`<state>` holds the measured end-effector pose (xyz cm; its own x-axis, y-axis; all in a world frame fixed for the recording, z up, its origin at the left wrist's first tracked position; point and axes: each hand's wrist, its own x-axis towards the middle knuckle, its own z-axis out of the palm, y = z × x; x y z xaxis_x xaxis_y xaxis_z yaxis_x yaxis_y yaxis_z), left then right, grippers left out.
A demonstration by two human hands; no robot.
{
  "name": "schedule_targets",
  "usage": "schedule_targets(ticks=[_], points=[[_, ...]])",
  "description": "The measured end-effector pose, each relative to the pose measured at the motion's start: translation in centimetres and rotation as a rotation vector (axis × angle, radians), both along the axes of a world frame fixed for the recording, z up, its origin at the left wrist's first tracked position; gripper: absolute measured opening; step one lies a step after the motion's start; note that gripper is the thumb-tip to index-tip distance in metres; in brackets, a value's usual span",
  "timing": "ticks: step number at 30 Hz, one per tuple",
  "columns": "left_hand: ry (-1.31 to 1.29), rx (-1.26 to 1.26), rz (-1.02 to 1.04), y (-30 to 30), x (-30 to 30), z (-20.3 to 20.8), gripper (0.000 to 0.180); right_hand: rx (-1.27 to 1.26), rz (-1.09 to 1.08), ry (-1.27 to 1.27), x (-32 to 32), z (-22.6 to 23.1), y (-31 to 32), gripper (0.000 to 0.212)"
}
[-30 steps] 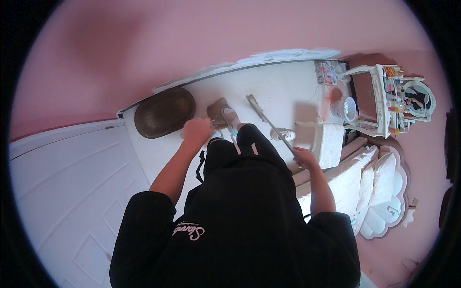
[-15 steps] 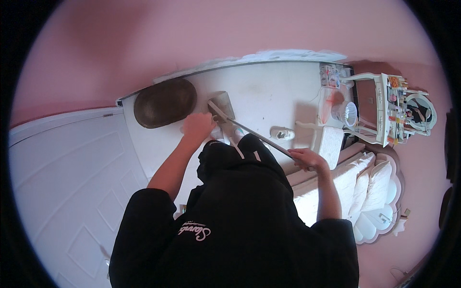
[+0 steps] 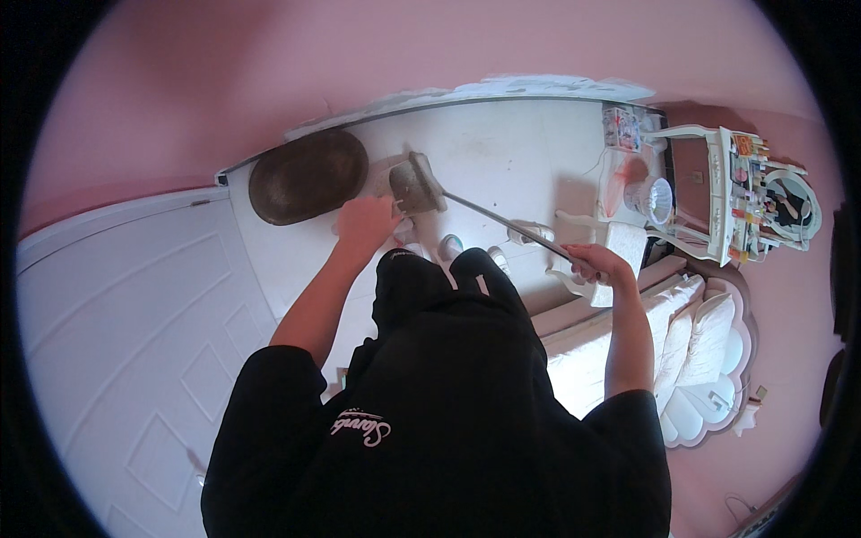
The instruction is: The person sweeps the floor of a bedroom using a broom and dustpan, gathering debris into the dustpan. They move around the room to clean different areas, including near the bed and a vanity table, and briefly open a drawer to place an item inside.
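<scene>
My right hand [image 3: 595,263] is closed round the upper end of a long grey broom handle [image 3: 507,221]. The handle slopes left and away to a pale broom head [image 3: 429,177], which lies against the right side of a greyish dustpan [image 3: 406,190] just beyond my feet. My left hand [image 3: 366,226] is closed in a fist at the dustpan's near left, seemingly on its upright handle; the hand itself hides most of that grip. What the dustpan holds is too unclear to make out.
A dark oval mat [image 3: 309,177] lies at the far left beside a white door [image 3: 134,341]. White shoes [image 3: 531,235] sit right of my feet. Further right are a white stool [image 3: 623,247], a ribbed white bin [image 3: 647,201], a dressing table [image 3: 717,179] and a bed [image 3: 592,368].
The broom head has swung from across the dustpan's near side to its right side. My right hand has shifted right and slightly farther away. My left hand has moved slightly away from me with the dustpan.
</scene>
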<state>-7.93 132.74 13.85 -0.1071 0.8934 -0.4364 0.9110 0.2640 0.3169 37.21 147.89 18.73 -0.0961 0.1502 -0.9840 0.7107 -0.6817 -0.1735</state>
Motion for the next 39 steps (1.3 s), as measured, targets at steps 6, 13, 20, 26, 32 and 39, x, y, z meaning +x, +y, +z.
schedule_targets(ticks=[6,13,20,26,32,39], points=[[-0.023,0.001,0.019,-0.6,-0.3,0.1,0.031,0.025,0.014,0.024,-0.8,-3.7,0.7,0.023],[-0.023,-0.037,0.059,-1.3,-0.3,-0.7,0.028,0.059,0.068,-0.068,-2.2,-5.1,-0.3,0.027],[-0.032,-0.075,0.128,-1.1,-0.4,0.2,0.028,0.057,0.070,-0.046,-2.0,-5.2,0.9,0.026],[-0.001,0.022,0.094,-0.7,-0.5,-0.9,0.028,0.044,0.147,-0.038,-2.0,-5.0,3.0,0.032],[0.050,0.013,0.072,-0.4,-0.1,-0.8,0.033,-0.010,0.159,-0.078,-2.8,-3.8,6.2,0.038],[0.008,-0.085,0.083,0.8,-0.1,0.1,0.029,0.032,0.313,-0.043,-4.7,-2.7,11.0,0.044]])
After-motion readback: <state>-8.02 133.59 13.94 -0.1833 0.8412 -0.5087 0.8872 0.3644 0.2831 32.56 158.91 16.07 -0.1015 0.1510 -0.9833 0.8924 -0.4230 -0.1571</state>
